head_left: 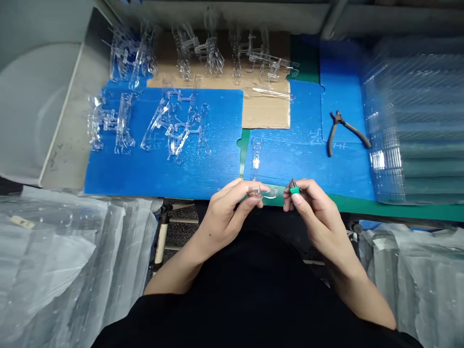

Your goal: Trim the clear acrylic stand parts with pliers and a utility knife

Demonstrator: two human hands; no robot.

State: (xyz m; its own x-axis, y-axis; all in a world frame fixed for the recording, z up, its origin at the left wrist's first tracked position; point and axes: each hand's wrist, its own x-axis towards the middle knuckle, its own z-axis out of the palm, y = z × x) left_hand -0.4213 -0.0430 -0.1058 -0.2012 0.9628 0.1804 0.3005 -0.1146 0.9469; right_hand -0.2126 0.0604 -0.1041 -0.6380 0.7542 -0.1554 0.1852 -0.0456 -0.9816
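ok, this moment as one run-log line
left hand: holds clear plastic part | right hand: holds green-banded tool | pliers: on blue sheet, untouched

The only view comes from a camera worn on the person's head, facing forward and down over the black-clothed torso [268, 290] onto the blue-and-green work surface [217, 164] close beyond.
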